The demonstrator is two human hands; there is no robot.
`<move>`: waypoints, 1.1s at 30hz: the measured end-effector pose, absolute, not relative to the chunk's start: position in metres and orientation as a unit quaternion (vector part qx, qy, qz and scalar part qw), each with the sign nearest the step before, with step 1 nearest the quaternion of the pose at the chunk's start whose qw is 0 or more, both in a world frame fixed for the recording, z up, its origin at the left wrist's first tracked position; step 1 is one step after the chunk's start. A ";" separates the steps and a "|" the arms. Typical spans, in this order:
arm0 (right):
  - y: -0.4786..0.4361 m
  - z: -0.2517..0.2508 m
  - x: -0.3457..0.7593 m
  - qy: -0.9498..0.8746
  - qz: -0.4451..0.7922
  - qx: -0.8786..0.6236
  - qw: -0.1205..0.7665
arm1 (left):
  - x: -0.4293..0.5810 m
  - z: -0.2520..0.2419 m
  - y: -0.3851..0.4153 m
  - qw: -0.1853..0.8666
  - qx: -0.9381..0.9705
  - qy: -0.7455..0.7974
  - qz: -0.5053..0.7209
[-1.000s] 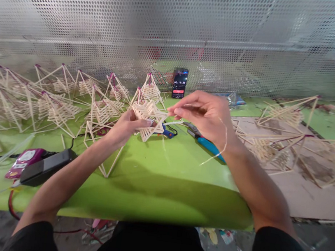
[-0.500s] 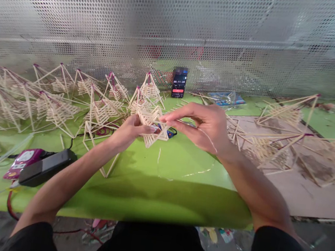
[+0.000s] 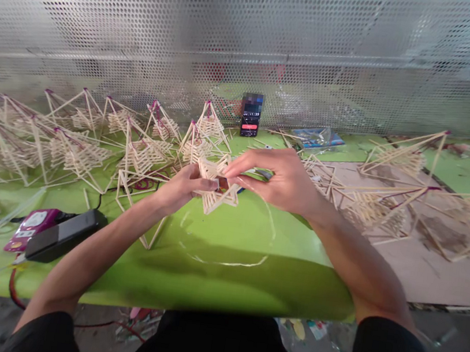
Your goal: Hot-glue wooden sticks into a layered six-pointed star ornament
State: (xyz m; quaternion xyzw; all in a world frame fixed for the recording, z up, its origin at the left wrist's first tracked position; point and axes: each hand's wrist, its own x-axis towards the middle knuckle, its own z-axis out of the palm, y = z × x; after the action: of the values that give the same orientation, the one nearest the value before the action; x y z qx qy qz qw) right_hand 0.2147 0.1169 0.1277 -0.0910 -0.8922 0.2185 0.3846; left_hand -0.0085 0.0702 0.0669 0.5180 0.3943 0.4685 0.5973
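Observation:
A small stacked-stick piece (image 3: pixel 214 201) of pale wood is held above the green table. My left hand (image 3: pixel 185 185) grips its left side, thumb across the front. At the piece's upper right, my right hand (image 3: pixel 276 176) has thumb and index finger close together; what lies between the fingertips is too small to tell. A thin pale strand (image 3: pixel 226 264) hangs in a wide loop below the piece. Something blue and dark, partly hidden, lies behind the piece and the right fingers.
Stick frames with purple tips (image 3: pixel 77 148) crowd the left; more stand on a pale board (image 3: pixel 417 277) at right. A phone (image 3: pixel 251 115) leans on the perforated metal screen (image 3: pixel 172 27). A purple power socket (image 3: pixel 35 226) and black adapter (image 3: pixel 64 236) lie left. A blue packet (image 3: pixel 319 139) lies behind.
The held piece has turned and dropped slightly. My right hand has shifted a little left, and the strand now hangs as a wider, rounder loop.

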 end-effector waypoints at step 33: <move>0.121 0.122 0.212 -0.902 0.238 -0.038 0.358 | -0.010 0.054 0.073 0.638 0.501 0.372 0.453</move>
State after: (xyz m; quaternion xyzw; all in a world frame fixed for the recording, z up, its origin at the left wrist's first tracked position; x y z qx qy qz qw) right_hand 0.2116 0.1208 0.1216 -0.0382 -0.9021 0.2383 0.3577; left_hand -0.0097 0.0732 0.0543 0.5006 0.3717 0.4526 0.6375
